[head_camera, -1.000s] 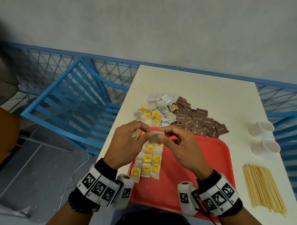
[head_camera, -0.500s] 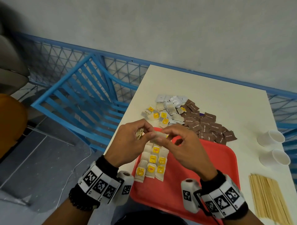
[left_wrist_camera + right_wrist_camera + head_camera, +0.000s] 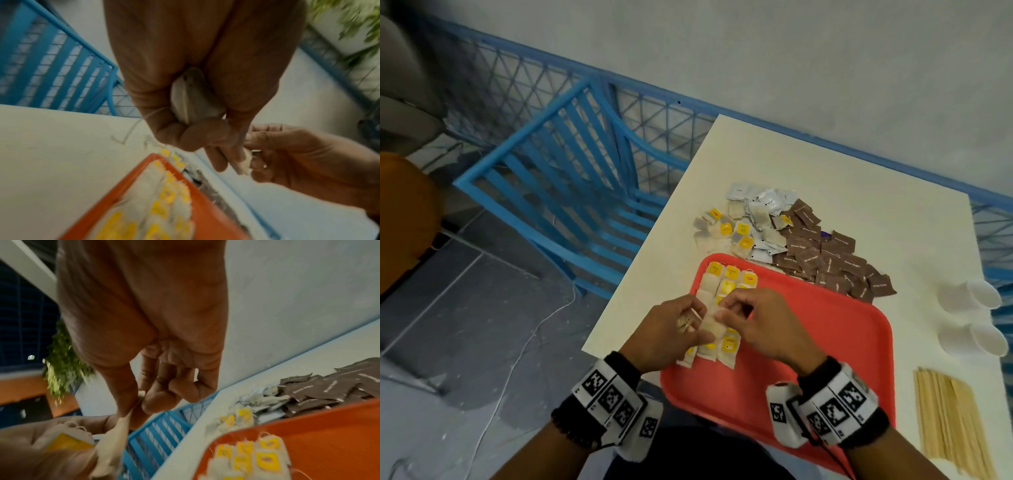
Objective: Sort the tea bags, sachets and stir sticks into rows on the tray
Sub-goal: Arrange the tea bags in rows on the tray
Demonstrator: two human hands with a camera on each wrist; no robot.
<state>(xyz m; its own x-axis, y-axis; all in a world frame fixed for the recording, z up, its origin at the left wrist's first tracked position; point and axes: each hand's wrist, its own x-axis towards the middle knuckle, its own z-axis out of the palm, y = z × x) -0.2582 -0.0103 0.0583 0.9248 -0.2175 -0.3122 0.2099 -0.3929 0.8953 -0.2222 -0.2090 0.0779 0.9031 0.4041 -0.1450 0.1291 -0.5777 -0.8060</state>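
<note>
In the head view, both hands meet over the left part of the red tray point(image 3: 808, 342), low in the middle of the frame. The left hand point(image 3: 664, 335) and the right hand point(image 3: 760, 325) pinch together one pale tea bag point(image 3: 711, 325), which is held between them above the tray. The left hand also keeps more bags point(image 3: 684, 323) in its curled fingers. On the tray, under the hands, the sorted tea bags point(image 3: 731, 277) lie in three neat columns, beige paper with yellow tags. Above the tray on the cream counter point(image 3: 825, 164) lies a loose heap of tea bags point(image 3: 726, 229), with white sachets point(image 3: 767, 200) behind it and brown sachets point(image 3: 832, 260) to the right. The wooden stir sticks point(image 3: 948, 421) lie in a flat bundle at the lower right, and two white cups point(image 3: 976, 298) lie on their sides above them.

In the left wrist view, which is blurred, the left hand point(image 3: 195, 97) closes its fingers round a folded grey-white bag point(image 3: 193, 97) in the palm, while its fingertips point(image 3: 218, 159) and the right hand point(image 3: 287, 154) hold a thin pale bag point(image 3: 244, 162) edge-on. A string point(image 3: 133, 126) hangs from the left hand.

In the right wrist view, the right hand point(image 3: 144, 337) pinches the top of the pale bag point(image 3: 121, 423) with thumb and forefinger; the other fingers are curled loosely. At the lower left, the left hand point(image 3: 41, 451) holds a bag with a yellow tag point(image 3: 65, 443).
</note>
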